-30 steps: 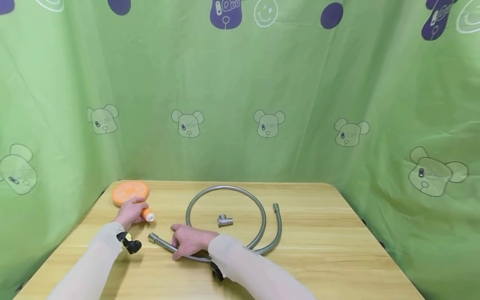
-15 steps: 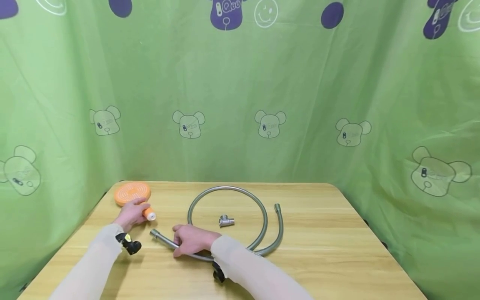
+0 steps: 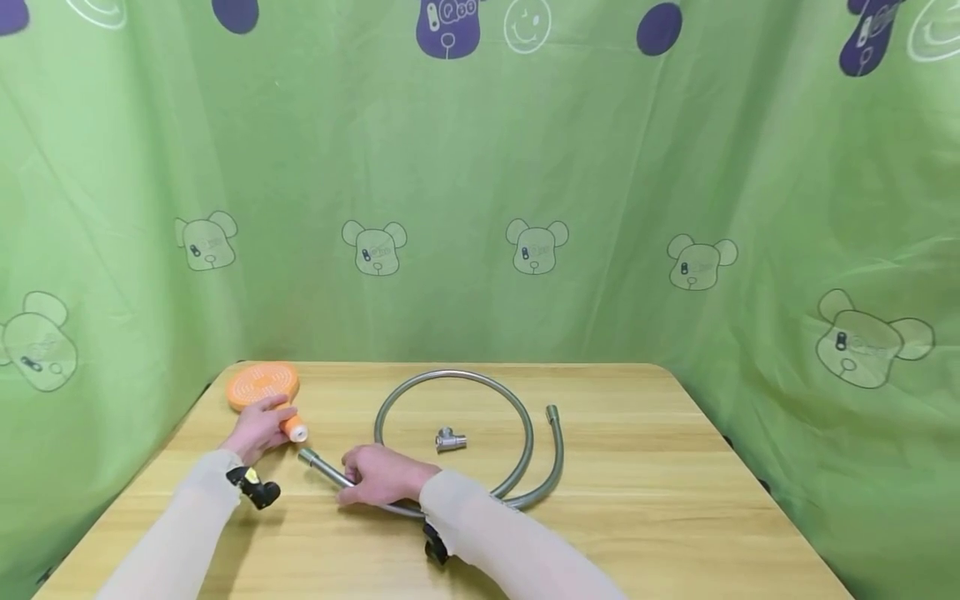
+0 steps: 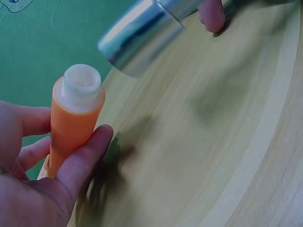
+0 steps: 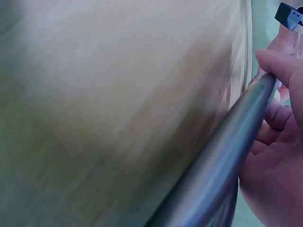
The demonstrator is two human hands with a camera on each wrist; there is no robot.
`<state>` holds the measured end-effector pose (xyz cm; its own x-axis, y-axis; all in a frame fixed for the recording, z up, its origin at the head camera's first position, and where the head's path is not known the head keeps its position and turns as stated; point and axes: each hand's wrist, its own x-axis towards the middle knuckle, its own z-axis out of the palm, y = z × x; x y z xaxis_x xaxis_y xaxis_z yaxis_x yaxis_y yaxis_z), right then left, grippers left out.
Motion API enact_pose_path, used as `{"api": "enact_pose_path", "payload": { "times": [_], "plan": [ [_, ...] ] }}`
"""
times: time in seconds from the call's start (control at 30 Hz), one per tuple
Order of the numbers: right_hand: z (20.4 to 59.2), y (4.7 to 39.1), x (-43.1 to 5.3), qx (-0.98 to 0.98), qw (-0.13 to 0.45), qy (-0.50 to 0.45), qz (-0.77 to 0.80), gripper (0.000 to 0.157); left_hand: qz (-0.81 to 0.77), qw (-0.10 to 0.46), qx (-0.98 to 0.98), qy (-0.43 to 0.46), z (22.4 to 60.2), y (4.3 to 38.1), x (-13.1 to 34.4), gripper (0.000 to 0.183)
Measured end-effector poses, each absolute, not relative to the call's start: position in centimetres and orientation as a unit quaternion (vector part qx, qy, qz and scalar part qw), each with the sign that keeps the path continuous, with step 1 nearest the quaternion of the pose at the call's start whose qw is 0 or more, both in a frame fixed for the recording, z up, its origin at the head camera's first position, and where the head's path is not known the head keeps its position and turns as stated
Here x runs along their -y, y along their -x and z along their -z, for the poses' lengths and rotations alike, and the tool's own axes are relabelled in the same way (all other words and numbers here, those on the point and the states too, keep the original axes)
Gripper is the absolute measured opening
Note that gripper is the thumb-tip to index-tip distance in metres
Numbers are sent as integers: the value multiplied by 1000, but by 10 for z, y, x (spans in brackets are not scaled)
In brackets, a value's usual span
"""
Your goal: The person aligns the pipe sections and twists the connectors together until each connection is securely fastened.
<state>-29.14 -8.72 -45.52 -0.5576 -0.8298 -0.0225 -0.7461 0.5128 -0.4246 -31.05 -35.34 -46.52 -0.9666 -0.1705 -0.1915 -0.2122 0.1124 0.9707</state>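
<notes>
On the left side of the desk [image 3: 615,500], the left hand [image 3: 258,427] grips the handle of an orange shower head [image 3: 264,387]. Its fingers [image 4: 85,156] and thumb curl round the orange handle, as the left wrist view shows, with the pale, open threaded end [image 4: 81,80] sticking out just past the fingertips. Behind the fingers, the round orange face of the shower head lies flat on the desk near the far left corner.

Just to the right of those fingers, and apart from them, is the metal end fitting [image 3: 306,457] of a silver hose [image 3: 457,379]. It points toward the orange handle's open end without touching it; in the left wrist view the fitting [image 4: 139,35] hangs blurred above the wood.

Right of the fitting, the right hand [image 3: 382,473] holds the hose close to that end. The fingers [image 5: 279,61] are wrapped over the tube with the thumb side toward the fitting, a closed grip on the hose. From under the hand the hose runs on in a wide loop across the middle of the desk, its other end [image 3: 552,412] lying free to the right of the fingers.

Inside the loop, beyond the right hand's fingers, a small metal valve fitting [image 3: 450,439] rests on the wood, touching nothing.
</notes>
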Motion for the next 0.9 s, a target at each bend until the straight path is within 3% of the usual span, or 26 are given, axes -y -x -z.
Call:
{"api": "enact_pose_path", "payload": {
  "times": [0.43,0.73,0.9],
  "plan": [
    [458,297,88,-860,91,453,218,28,-703,21,-703,105,466,308,355,71],
    [459,298,88,-856,77,448,245,6,-709,18,-698,100,467,305,354,72],
    [459,298,90,-860,78,433,259,12,-714,8,-692,103,467,305,355,75]
  ]
}}
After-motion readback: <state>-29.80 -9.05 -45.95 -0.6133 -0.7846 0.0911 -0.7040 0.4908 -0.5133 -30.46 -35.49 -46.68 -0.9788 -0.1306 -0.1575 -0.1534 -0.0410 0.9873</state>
